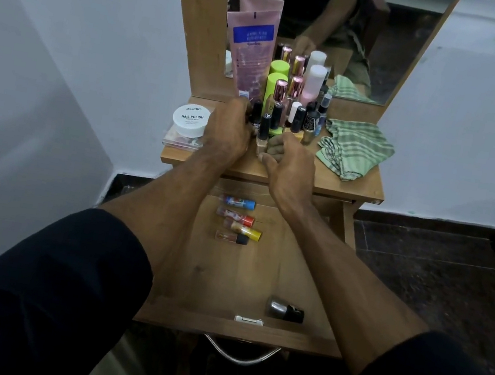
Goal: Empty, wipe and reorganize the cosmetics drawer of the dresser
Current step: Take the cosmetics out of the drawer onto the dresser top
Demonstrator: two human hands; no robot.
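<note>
Over the open drawer point(245, 272), both forearms reach forward, left hand point(228, 128) and right hand point(289, 165) each curling a grip round nail-polish bottles point(263, 131).

Bottles point(288, 109) clustered on dresser top point(354, 185); cloth point(356, 148) right, jar point(191, 119) left; open drawer point(235, 329) below

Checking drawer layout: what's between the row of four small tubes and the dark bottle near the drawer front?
Head view: nothing. Bare drawer floor separates the four tubes from the dark bottle.
</note>
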